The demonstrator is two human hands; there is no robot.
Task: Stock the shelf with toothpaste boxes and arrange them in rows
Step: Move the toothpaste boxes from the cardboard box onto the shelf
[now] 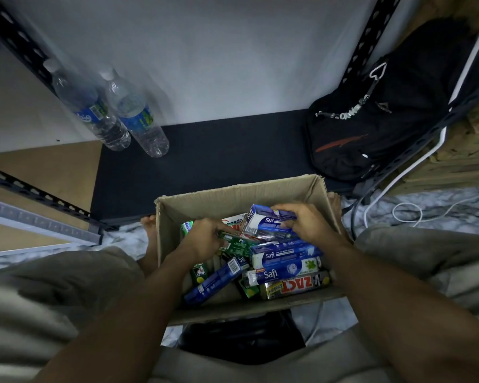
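Both forearms reach down into an open cardboard carton [233, 193] standing on the marbled floor [440, 203] between the person's feet. The left hand [205, 239] has its fingers curled round the end of a green toothpaste box [237, 244]. The right hand [309, 223] grasps a blue box [266, 221] marked "Safi", tilted up above the heap. More toothpaste boxes [282, 255] lie jumbled in the carton, several reading "Safi" and one dark box [296, 286] reading "ZACT". Just beyond the carton, the low dark shelf [219, 153] carries two water bottles [94, 114] at its left and a black backpack [385, 111] at its right.
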